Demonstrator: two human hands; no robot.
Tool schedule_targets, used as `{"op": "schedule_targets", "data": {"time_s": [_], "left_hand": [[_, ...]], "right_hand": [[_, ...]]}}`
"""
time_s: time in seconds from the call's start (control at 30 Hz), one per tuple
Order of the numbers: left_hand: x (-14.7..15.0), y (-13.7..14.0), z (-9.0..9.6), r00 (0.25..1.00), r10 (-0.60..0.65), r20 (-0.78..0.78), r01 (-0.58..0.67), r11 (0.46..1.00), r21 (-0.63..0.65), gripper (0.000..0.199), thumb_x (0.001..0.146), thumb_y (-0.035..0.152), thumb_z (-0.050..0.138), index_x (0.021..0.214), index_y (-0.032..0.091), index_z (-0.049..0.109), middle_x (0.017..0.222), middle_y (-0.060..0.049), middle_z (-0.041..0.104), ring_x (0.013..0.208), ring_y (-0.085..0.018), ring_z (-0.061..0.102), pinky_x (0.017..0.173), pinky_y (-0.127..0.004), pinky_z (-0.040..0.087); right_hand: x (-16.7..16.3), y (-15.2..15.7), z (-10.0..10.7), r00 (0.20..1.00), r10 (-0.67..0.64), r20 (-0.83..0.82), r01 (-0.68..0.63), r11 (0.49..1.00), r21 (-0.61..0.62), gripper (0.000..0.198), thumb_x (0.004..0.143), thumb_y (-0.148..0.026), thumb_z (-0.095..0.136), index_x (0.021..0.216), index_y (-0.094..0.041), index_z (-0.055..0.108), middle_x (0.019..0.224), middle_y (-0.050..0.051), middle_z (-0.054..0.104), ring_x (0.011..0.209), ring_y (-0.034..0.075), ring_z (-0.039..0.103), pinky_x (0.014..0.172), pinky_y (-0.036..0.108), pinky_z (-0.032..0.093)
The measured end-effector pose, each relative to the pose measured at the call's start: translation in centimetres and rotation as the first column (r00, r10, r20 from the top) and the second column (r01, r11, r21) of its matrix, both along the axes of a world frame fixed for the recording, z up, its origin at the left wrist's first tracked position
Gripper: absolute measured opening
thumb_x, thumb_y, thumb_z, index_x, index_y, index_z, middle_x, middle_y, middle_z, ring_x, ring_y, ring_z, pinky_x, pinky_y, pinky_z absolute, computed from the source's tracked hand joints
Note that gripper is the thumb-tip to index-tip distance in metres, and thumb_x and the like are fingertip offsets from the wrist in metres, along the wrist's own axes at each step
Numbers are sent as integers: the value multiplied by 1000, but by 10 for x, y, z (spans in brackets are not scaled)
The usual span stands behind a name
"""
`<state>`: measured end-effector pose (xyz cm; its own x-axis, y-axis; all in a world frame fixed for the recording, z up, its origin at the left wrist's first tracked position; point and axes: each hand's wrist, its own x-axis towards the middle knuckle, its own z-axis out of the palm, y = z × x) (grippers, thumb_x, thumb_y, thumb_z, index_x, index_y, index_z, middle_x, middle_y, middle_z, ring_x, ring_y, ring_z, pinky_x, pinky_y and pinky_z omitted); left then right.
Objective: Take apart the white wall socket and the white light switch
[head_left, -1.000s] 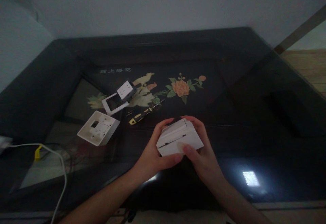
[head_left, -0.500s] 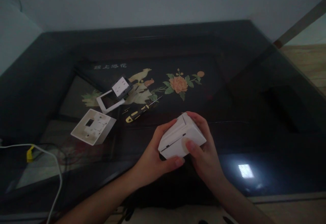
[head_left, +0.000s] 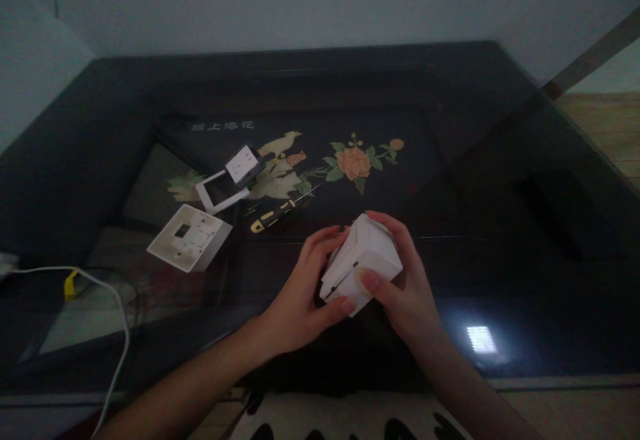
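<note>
Above the near part of the table I hold a white wall-socket box (head_left: 367,253), tilted, with a dark seam and small slots along one side. My left hand (head_left: 313,287) is closed around its left end, thumb at the lower edge. My right hand (head_left: 403,280) wraps the right end, its thumb pressed on the near side. The face turned away from me is hidden. To the left lie an open white back box (head_left: 215,253), a white frame (head_left: 206,195) and a socket insert (head_left: 243,165) leaning on that frame. A screwdriver (head_left: 273,216) with a black and yellow handle lies beside them.
The dark glass-topped table (head_left: 475,180) carries a bird and flower picture. Small screws (head_left: 251,210) lie by the screwdriver. A white cable (head_left: 123,313) with a yellow tag (head_left: 70,285) runs along the left side. A wall (head_left: 300,7) stands behind the table.
The box in my hands has turned and tilted a little, and my left fingers have shifted along its upper edge. The loose parts appear slightly shifted as the camera view moved.
</note>
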<state>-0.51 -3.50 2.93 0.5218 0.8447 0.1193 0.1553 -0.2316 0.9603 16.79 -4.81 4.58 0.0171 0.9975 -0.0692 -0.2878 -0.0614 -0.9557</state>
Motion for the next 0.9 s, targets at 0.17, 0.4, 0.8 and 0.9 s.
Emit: {"op": "schedule_targets", "data": {"time_s": [0.17, 0.4, 0.8, 0.9], "left_hand": [[-6, 7, 7, 994, 39, -104, -6, 955, 297, 68, 92, 50, 62, 151, 27, 36, 156, -14, 30, 147, -34, 29, 120, -54, 32], [-13, 16, 18, 986, -161, 31, 156, 980, 125, 64, 91, 30, 66, 150, 33, 41, 151, -10, 42, 144, -30, 38, 116, -47, 42], [-20, 13, 26, 977, -123, -172, 177, 921, 346, 72, 74, 8, 57, 144, 19, 43, 155, -15, 44, 143, -27, 46, 116, -42, 43], [-20, 12, 27, 971, -122, -205, 190, 915, 356, 74, 72, 6, 55, 144, 20, 40, 161, -16, 36, 145, -30, 42, 114, -44, 45]], "right_hand": [[-2, 0, 2, 995, 34, 89, -38, 999, 37, 56, 69, -26, 81, 116, -32, 52, 102, -2, 61, 85, 14, 60, 73, 27, 54], [-4, -1, 2, 979, 121, 161, -130, 990, 45, 48, 71, -26, 75, 112, -29, 50, 95, -2, 61, 79, 15, 60, 66, 28, 51], [-4, -1, -3, 945, 103, 312, -120, 992, 35, 41, 72, -31, 75, 107, -28, 55, 103, 3, 60, 99, 24, 58, 79, 38, 49], [-6, -2, -2, 935, 90, 342, -111, 993, 44, 39, 71, -32, 76, 105, -28, 56, 101, 3, 61, 98, 24, 58, 80, 40, 49]]}}
